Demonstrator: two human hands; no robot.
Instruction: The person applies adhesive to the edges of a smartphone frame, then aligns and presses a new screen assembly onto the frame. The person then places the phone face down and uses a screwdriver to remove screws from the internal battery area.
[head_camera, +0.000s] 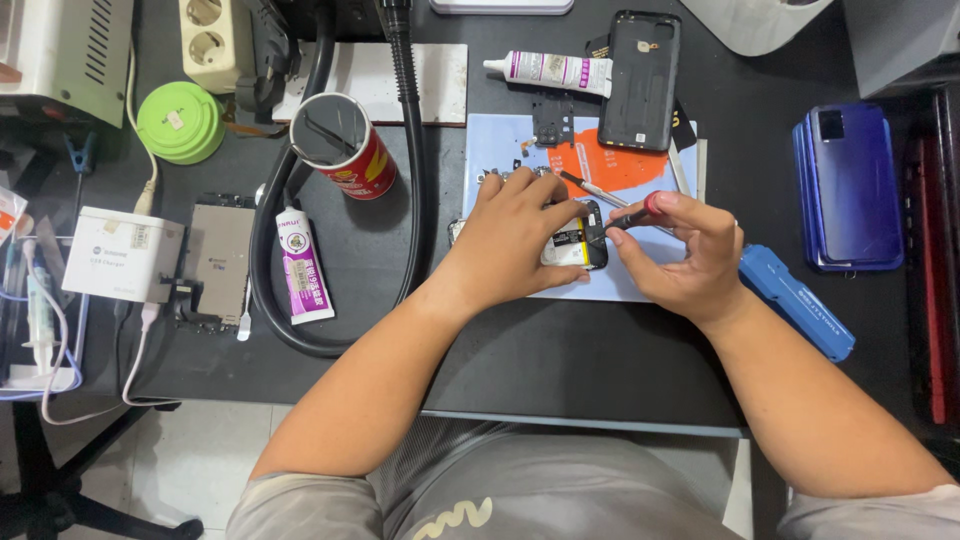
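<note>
Head view, looking straight down at a dark workbench (560, 350). Much of the opened phone (572, 240) is hidden: the left hand (515, 240) lies flat across its left part, so only the right end shows, with a white and yellow label patch and a black strip. The top of the phone is lost behind the fingertips, and what lies under the palm cannot be made out.

The left hand presses down on the phone with fingers spread and lightly curled, holding it in place rather than wrapping around it. The right hand (685, 250) is closed in a pinch on a slim screwdriver (632, 212) with a red collar, thumb and forefinger gripping it near the tip end. The tip seems to meet the phone at its right edge, just beside the left thumb, though the contact point is too small to be sure. A second thin tool (590, 187) lies just above, its lower end hidden behind the fingers.

The phone rests on a pale blue mat (500, 140) with an orange patch. A black back cover (641, 80) sits at the mat's far edge, beside a white glue tube (555, 70). A blue case (795, 300) lies just right of the right wrist, and a blue phone (850, 190) well apart further right. To the left, a black hose (410, 150) loops round a red can (345, 145) and a purple-labelled tube (303, 265). Bare bench lies between the mat and the near edge, under the forearms.
</note>
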